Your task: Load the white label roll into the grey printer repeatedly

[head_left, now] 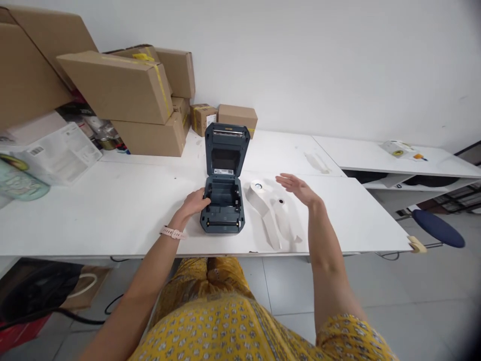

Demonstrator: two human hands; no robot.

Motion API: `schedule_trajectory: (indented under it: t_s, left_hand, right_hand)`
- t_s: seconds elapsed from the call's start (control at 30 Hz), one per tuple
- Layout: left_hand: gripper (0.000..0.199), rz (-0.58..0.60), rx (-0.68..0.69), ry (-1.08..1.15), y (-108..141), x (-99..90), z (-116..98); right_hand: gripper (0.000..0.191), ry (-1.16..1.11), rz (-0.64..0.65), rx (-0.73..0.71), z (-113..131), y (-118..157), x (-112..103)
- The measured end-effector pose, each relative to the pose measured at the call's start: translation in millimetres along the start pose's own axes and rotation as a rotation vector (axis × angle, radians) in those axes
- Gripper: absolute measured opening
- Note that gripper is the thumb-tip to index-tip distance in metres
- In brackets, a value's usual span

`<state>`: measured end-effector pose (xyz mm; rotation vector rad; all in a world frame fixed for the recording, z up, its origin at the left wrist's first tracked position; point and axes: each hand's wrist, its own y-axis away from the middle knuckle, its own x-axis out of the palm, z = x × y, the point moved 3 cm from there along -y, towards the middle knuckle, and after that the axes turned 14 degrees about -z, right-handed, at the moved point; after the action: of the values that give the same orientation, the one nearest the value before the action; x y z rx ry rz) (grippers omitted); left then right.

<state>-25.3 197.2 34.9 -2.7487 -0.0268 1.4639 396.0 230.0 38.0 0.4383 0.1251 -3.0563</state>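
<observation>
A dark grey label printer (223,213) stands on the white table with its lid (227,150) raised, its inner bay exposed. My left hand (194,202) grips the printer's left side, thumb over the edge and the other fingers partly hidden. Right of the printer lie two paper rolls: a larger white label roll (258,186) with a long strip unwound toward the table's front, and a smaller roll (281,203) with a dark core and a loose strip. Over the table, just beyond and right of the smaller roll, my right hand (296,187) is open, fingers stretched out, holding nothing.
Cardboard boxes (124,85) are stacked at the back left, with smaller boxes (236,116) behind the printer. A clear plastic case (67,153) and a green bottle (24,180) sit far left. A blue stool (438,228) stands past the table's right end.
</observation>
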Motion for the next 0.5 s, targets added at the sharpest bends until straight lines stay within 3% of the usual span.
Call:
schedule_trajectory:
  t_s: [0.1,0.27,0.37,0.43,0.5]
  left_hand:
    - [0.045,0.013,0.010,-0.011,0,0.1,-1]
    - [0.043,0.011,0.017,-0.019,0,-0.3,-5]
    - [0.043,0.009,0.013,-0.027,0,1.1,-4]
    - [0.044,0.010,0.008,-0.032,-1,2.2,-2]
    - [0.044,0.005,0.015,-0.031,-1,2.8,-1]
  right_hand:
    - [0.053,0.027,-0.044,0.103,-19,27,-17]
    - [0.053,0.028,-0.003,0.205,-35,59,29]
    - [0.052,-0.060,-0.026,0.158,-8,68,50]
    - [0.062,-0.146,0.011,0.052,29,68,62]
    - [0.069,-0.148,0.126,-0.113,73,61,82]
